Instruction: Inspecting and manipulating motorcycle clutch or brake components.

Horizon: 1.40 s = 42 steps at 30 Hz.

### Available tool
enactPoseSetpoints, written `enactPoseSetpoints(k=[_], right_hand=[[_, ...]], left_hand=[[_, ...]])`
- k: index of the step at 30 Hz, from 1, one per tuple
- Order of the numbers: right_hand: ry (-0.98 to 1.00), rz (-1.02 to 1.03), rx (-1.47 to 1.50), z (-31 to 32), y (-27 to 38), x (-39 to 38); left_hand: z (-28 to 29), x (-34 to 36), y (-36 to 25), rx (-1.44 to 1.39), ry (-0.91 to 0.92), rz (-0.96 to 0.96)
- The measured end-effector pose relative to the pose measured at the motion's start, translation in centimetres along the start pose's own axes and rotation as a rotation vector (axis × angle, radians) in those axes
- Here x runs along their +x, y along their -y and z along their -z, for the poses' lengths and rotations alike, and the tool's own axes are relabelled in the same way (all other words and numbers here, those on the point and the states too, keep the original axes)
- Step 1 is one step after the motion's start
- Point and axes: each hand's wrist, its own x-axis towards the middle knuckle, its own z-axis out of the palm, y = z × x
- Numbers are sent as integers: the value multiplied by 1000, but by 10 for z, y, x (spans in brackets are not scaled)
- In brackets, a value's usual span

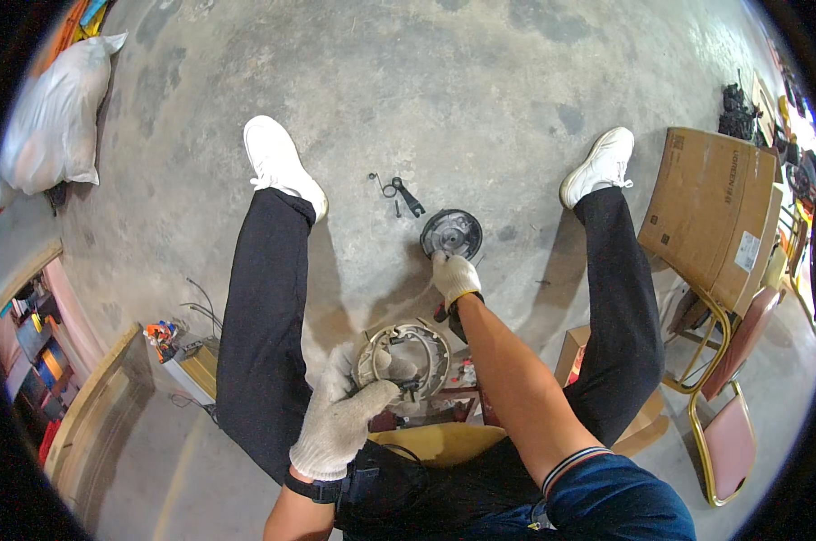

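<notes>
White knitted gloves cover both my hands. My left hand [347,406], low and in front of my lap, is closed around a pair of curved brake shoes [440,356] that together form a ring. Reaching forward between my legs, my right hand [456,277] has its fingers closed at the near edge of a dark round brake plate [451,233] on the floor; the fingertips are partly hidden. Beyond the plate, to the left, lie a black lever arm [410,197], a small ring [389,190] and a small bolt [397,209].
My white shoes [282,158] stand on the grey concrete floor [408,81], to either side of the parts. A large cardboard box [710,212] rests at right by a pink chair [731,442]. A stuffed white sack [61,117] lies far left, above a wooden-edged shelf [92,397].
</notes>
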Motion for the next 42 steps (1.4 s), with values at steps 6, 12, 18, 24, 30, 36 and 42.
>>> enactPoseSetpoints(k=[6, 12, 18, 24, 30, 36, 42], right_hand=[[-44, -273, 594, 0, -24, -24], [-22, -119, 997, 7, -45, -26], [-141, -126, 716, 17, -52, 7], [-188, -57, 515, 32, -62, 17], [-220, -28, 655, 97, -21, -72], [370, 401, 997, 183, 22, -247], [468, 624, 772, 196, -1, -355]], left_hand=[[-10, -3, -6, -4, -38, 21], [-13, -3, -6, -16, -46, 35], [-15, 0, -8, 8, -70, 24], [-18, 1, -10, -32, -86, 16], [-20, -7, -6, 49, 65, -124], [-25, -56, 1, -69, 259, -264], [-26, -114, 28, -67, 402, -366]])
